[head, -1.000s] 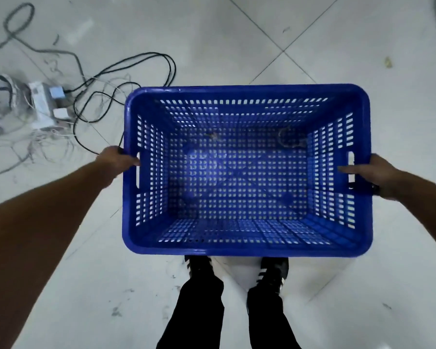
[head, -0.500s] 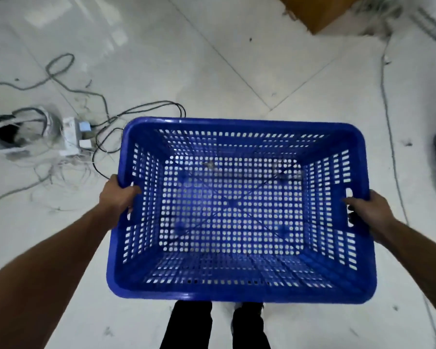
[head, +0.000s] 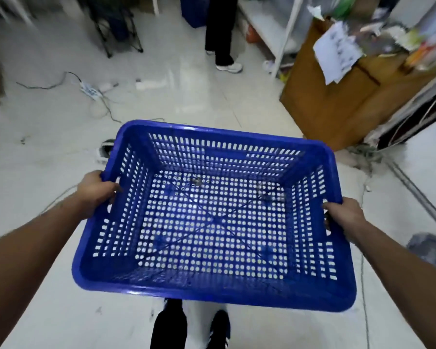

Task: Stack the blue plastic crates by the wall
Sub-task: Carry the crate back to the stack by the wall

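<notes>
An empty blue perforated plastic crate hangs in front of me above the white tiled floor, its open top facing up. My left hand grips the crate's left side at the handle slot. On the opposite side my right hand grips the right handle slot. Another blue crate shows at the top centre, far off and partly hidden behind a person's legs.
A person in black trousers stands ahead. A brown cardboard box with papers sits at right beside white shelving. A power strip and cables lie on the floor at left. Dark folding frames stand at back left.
The view has tilted up from the floor to the room ahead. The crate has stayed in both hands and now tilts slightly; the cables on the floor have slid back and to the left.
</notes>
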### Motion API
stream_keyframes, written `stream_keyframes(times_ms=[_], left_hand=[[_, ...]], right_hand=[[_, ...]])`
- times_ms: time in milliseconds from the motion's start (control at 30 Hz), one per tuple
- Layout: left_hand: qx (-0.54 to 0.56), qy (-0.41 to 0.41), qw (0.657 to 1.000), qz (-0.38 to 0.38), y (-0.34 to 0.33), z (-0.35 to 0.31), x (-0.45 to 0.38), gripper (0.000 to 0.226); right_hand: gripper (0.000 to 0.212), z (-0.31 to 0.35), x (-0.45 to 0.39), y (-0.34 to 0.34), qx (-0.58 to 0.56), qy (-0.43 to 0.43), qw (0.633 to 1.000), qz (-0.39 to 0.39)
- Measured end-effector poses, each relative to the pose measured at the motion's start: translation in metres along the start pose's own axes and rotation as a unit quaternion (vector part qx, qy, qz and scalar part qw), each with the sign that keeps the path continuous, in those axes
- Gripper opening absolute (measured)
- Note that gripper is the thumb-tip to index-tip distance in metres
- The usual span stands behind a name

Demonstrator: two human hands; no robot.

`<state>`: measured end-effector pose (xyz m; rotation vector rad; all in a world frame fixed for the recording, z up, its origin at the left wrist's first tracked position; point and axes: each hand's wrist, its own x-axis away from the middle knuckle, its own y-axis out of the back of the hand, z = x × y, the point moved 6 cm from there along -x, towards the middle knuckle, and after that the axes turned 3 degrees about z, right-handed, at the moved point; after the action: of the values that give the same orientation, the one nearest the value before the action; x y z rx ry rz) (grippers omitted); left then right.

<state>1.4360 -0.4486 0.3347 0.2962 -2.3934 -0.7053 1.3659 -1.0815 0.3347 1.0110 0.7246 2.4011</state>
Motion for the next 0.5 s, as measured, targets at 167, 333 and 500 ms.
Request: stream_keyframes(times_ms=[167,333,500], left_hand=[[0.072,0.025,0.995,-0.07,0.105,0.032,0.077,0.028],[0.121,0.06,0.983,-0.127,0.202,0.099,0.144,0.027],[0.192,0.086,0.955,-0.21,0.308,0.213,0.249,0.033]], right_hand=[[0.023,0.098,0.05,-0.02,0.051,0.102,0.993,0.029],[0.012,0.183,0.124,-0.067,0.176,0.221,0.958,0.046],[0.008,0.238,0.248,-0.161,0.224,0.321,0.913,0.115]])
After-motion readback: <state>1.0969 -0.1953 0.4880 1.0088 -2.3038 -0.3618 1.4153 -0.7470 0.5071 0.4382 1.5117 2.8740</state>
